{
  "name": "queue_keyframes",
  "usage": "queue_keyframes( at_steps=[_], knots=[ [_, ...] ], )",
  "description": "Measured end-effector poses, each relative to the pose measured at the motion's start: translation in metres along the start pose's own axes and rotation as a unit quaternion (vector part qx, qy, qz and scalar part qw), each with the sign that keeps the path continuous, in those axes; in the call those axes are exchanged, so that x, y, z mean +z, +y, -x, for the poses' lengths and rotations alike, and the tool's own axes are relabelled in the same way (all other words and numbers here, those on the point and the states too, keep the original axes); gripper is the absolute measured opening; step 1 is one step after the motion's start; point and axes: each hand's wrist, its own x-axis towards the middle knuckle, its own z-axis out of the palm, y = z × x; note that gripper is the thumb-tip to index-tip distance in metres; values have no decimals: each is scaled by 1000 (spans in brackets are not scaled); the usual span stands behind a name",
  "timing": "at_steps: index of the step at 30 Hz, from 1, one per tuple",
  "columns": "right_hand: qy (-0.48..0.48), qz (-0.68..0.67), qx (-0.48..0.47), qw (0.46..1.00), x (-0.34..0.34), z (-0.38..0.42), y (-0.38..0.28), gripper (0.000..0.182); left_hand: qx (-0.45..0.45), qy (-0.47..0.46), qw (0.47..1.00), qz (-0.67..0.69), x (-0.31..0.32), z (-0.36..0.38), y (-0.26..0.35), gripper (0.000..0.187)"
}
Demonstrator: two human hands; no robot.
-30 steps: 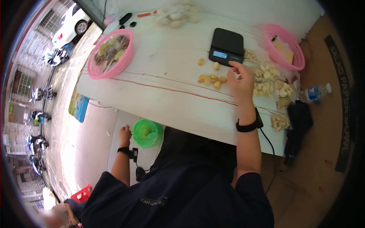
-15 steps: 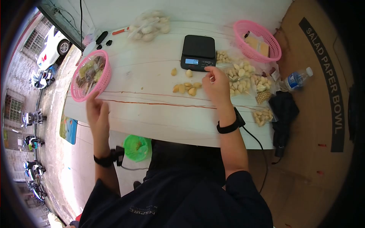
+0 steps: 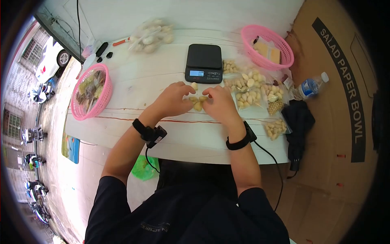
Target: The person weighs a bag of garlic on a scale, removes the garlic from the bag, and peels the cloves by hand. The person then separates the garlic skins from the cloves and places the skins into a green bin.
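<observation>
Several loose, yellowish clove-like pieces point(image 3: 198, 105) lie in a small pile on the white table. My left hand point(image 3: 174, 101) rests at the pile's left side, its index finger and thumb curved with a gap between them. On the right side, my right hand point(image 3: 220, 105) curls its fingers towards the same pieces, thumb and index apart. Neither hand visibly lifts a piece; the fingers partly hide the pile. One paler piece point(image 3: 194, 86) sits just above, near the left fingertips. Beyond it stands a black digital scale point(image 3: 204, 57) with a lit display.
Clear bags of pale cloves point(image 3: 248, 97) lie right of the scale, near a pink basket point(image 3: 287, 52) and a water bottle point(image 3: 310, 88). A folded black umbrella point(image 3: 298, 118) lies at the right edge. Another pink basket point(image 3: 109, 91) stands left; a bag of bulbs point(image 3: 152, 37) lies behind.
My left hand has moved right from beside the left basket to the pile. My right hand has come down from the scale's front edge to the pieces, which now sit closer together.
</observation>
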Motion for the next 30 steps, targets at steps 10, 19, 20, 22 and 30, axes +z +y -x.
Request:
queue_keyframes(
  at_steps=[10, 19, 20, 22, 30],
  knots=[
    [11, 18, 13, 1000, 17, -4, 9, 17, -223, -99, 959, 147, -8, -15, -6, 25],
    [-34, -12, 7, 999, -12, -4, -20, 21, -256, 46, 907, 331, -9, 6, -28, 27],
    [-96, -14, 16, 995, -12, -3, -22, 22, -250, 57, 908, 332, -12, 8, -27, 27],
    [-87, -1, -26, 996, -4, 0, -18, 23, -262, 44, 919, 291, -18, 9, -26, 24],
    [-78, 10, -59, 995, 2, -2, -14, 14, -210, 67, 951, 217, -17, 12, -30, 21]
  ],
)
